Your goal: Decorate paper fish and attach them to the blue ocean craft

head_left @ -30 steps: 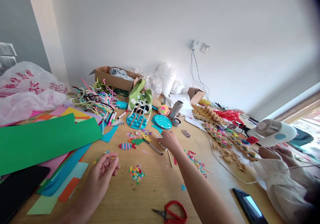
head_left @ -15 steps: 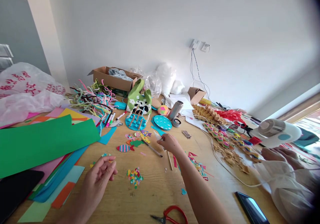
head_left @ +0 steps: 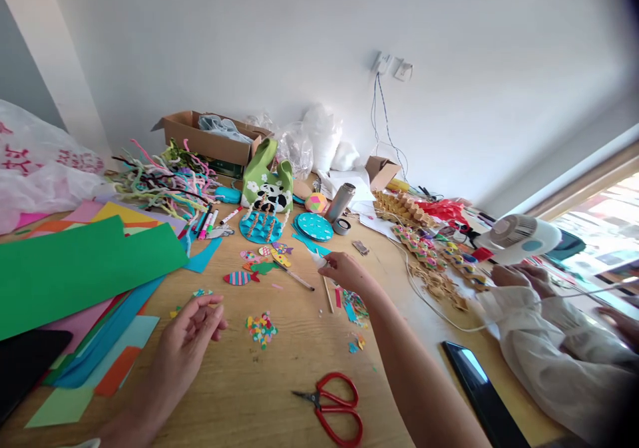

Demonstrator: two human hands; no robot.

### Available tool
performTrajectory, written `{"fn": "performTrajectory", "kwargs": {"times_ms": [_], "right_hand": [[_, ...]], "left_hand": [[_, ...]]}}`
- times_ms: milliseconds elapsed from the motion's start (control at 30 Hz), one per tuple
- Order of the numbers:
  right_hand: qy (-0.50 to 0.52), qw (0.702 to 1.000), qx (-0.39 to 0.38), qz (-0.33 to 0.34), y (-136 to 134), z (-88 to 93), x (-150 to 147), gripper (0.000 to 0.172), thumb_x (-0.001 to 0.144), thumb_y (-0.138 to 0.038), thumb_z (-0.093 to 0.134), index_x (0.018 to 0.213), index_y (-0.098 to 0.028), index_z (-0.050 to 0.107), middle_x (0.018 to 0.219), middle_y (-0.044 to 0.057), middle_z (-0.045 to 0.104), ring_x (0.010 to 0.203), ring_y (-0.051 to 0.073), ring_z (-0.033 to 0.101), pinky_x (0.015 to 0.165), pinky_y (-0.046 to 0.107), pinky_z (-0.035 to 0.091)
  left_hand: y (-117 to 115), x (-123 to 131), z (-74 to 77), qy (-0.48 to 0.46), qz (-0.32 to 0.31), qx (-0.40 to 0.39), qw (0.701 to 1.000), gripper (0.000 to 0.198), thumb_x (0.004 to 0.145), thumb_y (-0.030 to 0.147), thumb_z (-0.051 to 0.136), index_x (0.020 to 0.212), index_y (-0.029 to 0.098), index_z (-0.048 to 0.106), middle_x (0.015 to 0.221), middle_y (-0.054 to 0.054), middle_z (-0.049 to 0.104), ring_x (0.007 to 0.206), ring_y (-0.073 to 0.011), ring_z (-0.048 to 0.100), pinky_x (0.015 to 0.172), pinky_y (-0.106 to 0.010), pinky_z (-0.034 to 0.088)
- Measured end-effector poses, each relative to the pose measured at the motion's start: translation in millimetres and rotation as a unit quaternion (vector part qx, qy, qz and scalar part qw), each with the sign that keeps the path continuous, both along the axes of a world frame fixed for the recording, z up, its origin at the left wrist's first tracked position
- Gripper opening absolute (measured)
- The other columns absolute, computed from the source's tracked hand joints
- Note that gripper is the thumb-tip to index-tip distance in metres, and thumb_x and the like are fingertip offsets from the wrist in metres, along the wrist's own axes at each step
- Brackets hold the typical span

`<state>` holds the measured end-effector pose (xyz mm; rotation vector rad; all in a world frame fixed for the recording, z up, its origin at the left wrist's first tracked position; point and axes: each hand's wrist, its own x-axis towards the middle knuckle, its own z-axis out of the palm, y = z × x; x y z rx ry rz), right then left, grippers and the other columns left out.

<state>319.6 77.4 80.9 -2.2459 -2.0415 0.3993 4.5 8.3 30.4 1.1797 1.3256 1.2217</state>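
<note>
My right hand [head_left: 347, 271] reaches across the wooden table [head_left: 279, 395] and pinches a small white object [head_left: 316, 259] just in front of the teal paper disc [head_left: 313, 227]. My left hand [head_left: 192, 335] hovers low over the table, fingers loosely curled with their tips together; I cannot make out anything in them. A small pile of coloured paper bits [head_left: 261, 329] lies between the hands. Paper fish cut-outs [head_left: 240, 277] and a pencil [head_left: 295, 277] lie just left of my right hand. Red scissors [head_left: 333, 408] lie near the front edge.
Stacked coloured paper with a green sheet [head_left: 84, 268] on top fills the left. Pipe cleaners [head_left: 164, 182], a cardboard box [head_left: 207, 142], a panda bag [head_left: 267, 185] and a metal flask [head_left: 340, 202] stand behind. At right, another person's hands [head_left: 519, 278] hold a white glue gun [head_left: 519, 238]. A phone [head_left: 482, 395] lies nearby.
My right hand has lifted the small white object off the table and drawn slightly back. My left hand stays put. The view has shifted, showing more of the scissors.
</note>
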Motion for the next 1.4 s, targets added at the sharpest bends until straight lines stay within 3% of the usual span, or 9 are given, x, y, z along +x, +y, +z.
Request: {"fn": "performTrajectory", "kwargs": {"times_ms": [267, 600, 933, 1400], "right_hand": [[0.036, 0.999, -0.035, 0.006, -55.5, 8.0, 11.4, 0.018, 0.083, -0.030, 0.062, 0.093, -0.019, 0.072, 0.084, 0.004, 0.070, 0.075, 0.017, 0.060, 0.064, 0.025, 0.036], [0.060, 0.994, -0.087, -0.013, -110.9, -6.2, 14.5, 0.013, 0.083, -0.027, 0.062, 0.089, -0.019, 0.071, 0.085, 0.005, 0.070, 0.078, 0.018, 0.062, 0.065, 0.026, 0.038], [0.088, 0.993, -0.083, -0.009, -124.3, -11.7, 15.1, 0.019, 0.084, -0.029, 0.060, 0.095, -0.018, 0.072, 0.087, 0.005, 0.071, 0.080, 0.019, 0.061, 0.067, 0.027, 0.038], [0.063, 0.996, -0.063, -0.012, -127.3, -20.2, 10.5, 0.023, 0.085, -0.031, 0.058, 0.096, -0.019, 0.073, 0.085, 0.005, 0.072, 0.078, 0.019, 0.063, 0.065, 0.026, 0.037]], "left_hand": [[0.4, -2.2, -12.4, 0.009, -0.011, 0.012, 1.000, 0.048, 0.066, 0.062, 0.069, 0.091, 0.021, 0.063, 0.063, -0.001, 0.068, 0.056, -0.0169, 0.060, 0.056, -0.027, 0.053], [0.0, -1.7, -12.3, 0.012, -0.015, 0.021, 1.000, 0.049, 0.064, 0.064, 0.069, 0.090, 0.022, 0.064, 0.063, 0.000, 0.068, 0.055, -0.0171, 0.060, 0.055, -0.028, 0.053], [2.4, -4.7, -22.0, 0.029, -0.017, 0.038, 0.999, 0.047, 0.068, 0.061, 0.067, 0.093, 0.022, 0.063, 0.065, 0.001, 0.068, 0.057, -0.0170, 0.061, 0.056, -0.028, 0.053], [-1.7, -3.1, -13.3, 0.042, -0.026, 0.050, 0.998, 0.046, 0.070, 0.060, 0.065, 0.093, 0.020, 0.062, 0.064, 0.000, 0.069, 0.056, -0.0160, 0.061, 0.054, -0.026, 0.052]]}}
